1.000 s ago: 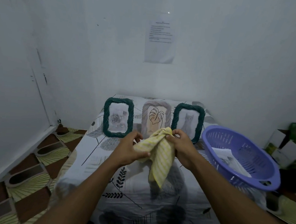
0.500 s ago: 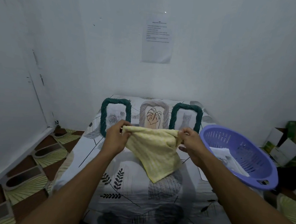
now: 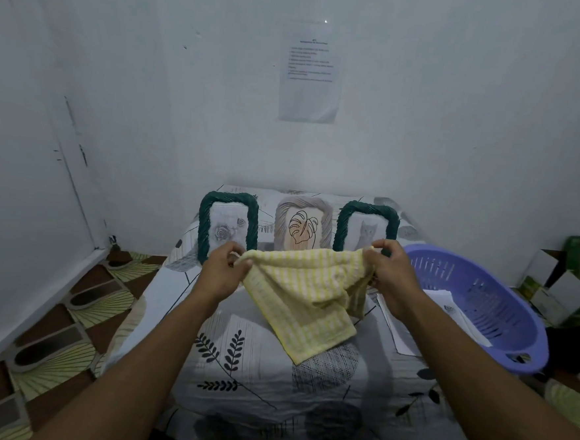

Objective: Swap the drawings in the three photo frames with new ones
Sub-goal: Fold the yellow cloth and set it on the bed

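Covered table (image 3: 238, 353): leaf-print sheet over it, right in front of the person.
Left hand (image 3: 221, 270): fingers and thumb pinch one top corner of the yellow checked cloth (image 3: 307, 289).
Right hand (image 3: 389, 273): pinches the opposite corner, so the cloth hangs spread between the two, above the table.
Step in hand: looks to me like readying the cloth for wiping; no frame opened yet.
Purple basket (image 3: 533, 353): at the table's right edge, loose paper sheets (image 3: 454, 310) inside, likely the new drawings.
Three frames: upright at the far edge. The left green frame (image 3: 228, 227) shows roses, the middle pale frame (image 3: 302, 226) a leaf, the right green frame (image 3: 367, 230) a cat.
Next move: use the cloth or set it down, then free a hand to lift a frame and reach its back.
Wall notice (image 3: 311, 72): printed lines, too small to read; no brands seen.
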The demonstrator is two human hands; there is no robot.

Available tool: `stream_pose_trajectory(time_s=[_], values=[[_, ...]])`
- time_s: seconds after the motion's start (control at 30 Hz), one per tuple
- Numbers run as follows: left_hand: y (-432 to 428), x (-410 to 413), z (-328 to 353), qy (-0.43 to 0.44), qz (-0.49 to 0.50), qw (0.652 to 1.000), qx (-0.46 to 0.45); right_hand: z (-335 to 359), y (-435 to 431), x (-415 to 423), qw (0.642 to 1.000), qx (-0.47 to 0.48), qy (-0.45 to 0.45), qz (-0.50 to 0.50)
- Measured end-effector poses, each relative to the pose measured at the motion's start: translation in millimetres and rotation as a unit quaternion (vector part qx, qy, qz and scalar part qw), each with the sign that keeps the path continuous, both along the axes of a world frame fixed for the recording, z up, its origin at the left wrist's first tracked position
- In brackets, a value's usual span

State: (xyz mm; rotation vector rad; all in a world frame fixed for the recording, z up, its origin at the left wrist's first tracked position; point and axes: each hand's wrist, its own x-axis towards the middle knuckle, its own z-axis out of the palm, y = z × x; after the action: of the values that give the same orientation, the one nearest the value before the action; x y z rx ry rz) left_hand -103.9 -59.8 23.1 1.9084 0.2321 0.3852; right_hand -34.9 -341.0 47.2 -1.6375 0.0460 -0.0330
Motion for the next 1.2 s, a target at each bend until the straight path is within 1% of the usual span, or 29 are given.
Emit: stream_pose_trajectory(time_s=[0.07, 0.13, 0.23, 0.3, 0.37, 0.4, 0.5, 0.6, 0.63, 0.67, 0.7, 0.8, 0.87, 1.0, 1.1, 1.13, 1.2], values=[[2.3, 0.8, 4.9, -0.020, -0.002, 0.999, -0.033, 4.7, -1.2, -0.1, 0.998, 0.011, -0.002, 0.056], [5.3, -0.5, 11.1, -0.039, 0.002, 0.998, -0.050, 8.8, -2.2, -0.3, 0.996, 0.001, -0.011, 0.089], [10.7, -3.3, 20.3, -0.071, 0.016, 0.994, -0.078, 13.5, -6.7, 4.9, 0.997, -0.030, -0.031, 0.061], [14.1, -4.7, 27.6, -0.086, 0.024, 0.992, -0.090, 19.1, -9.5, 9.2, 0.999, -0.011, -0.029, 0.042], [15.1, -5.2, 37.2, -0.097, 0.025, 0.993, -0.065, 28.0, -10.5, 11.1, 0.998, -0.005, -0.037, 0.043], [15.7, -4.1, 41.3, -0.101, 0.023, 0.993, -0.048, 33.5, -10.7, 11.3, 0.998, -0.017, -0.049, 0.046], [16.1, -1.1, 51.9, -0.107, 0.008, 0.994, -0.023, 48.2, -12.9, 12.3, 0.989, -0.110, -0.079, 0.063], [20.2, 0.3, 55.3, -0.077, -0.042, 0.996, -0.030, 53.6, -17.0, 14.7, 0.963, -0.242, -0.091, 0.071], [19.8, -0.3, 55.3, -0.062, -0.065, 0.995, -0.036, 55.2, -18.4, 14.9, 0.953, -0.277, -0.104, 0.064], [19.0, -0.6, 54.6, -0.050, -0.076, 0.995, -0.033, 56.7, -19.6, 15.4, 0.948, -0.291, -0.114, 0.054], [17.7, -0.5, 53.9, -0.048, -0.076, 0.996, -0.026, 58.6, -20.5, 14.7, 0.951, -0.281, -0.119, 0.051], [15.9, 1.6, 52.2, -0.068, -0.044, 0.997, 0.003, 61.6, -24.4, 12.9, 0.974, -0.190, -0.100, 0.067], [15.2, 2.3, 51.1, -0.078, -0.031, 0.996, 0.042, 60.7, -28.6, 12.4, 0.977, -0.182, -0.088, 0.062], [16.3, 3.7, 45.8, -0.078, -0.015, 0.984, 0.158, 59.8, -32.3, 10.1, 0.975, -0.197, -0.051, 0.087], [18.0, 5.5, 42.3, -0.073, -0.009, 0.982, 0.175, 58.4, -33.8, 8.2, 0.967, -0.208, 0.006, 0.149], [18.8, 5.8, 41.9, -0.071, -0.006, 0.980, 0.186, 57.0, -33.9, 8.8, 0.960, -0.229, 0.009, 0.161], [19.9, 6.0, 41.5, -0.064, 0.001, 0.973, 0.220, 55.1, -33.1, 10.3, 0.932, -0.329, -0.040, 0.145]])
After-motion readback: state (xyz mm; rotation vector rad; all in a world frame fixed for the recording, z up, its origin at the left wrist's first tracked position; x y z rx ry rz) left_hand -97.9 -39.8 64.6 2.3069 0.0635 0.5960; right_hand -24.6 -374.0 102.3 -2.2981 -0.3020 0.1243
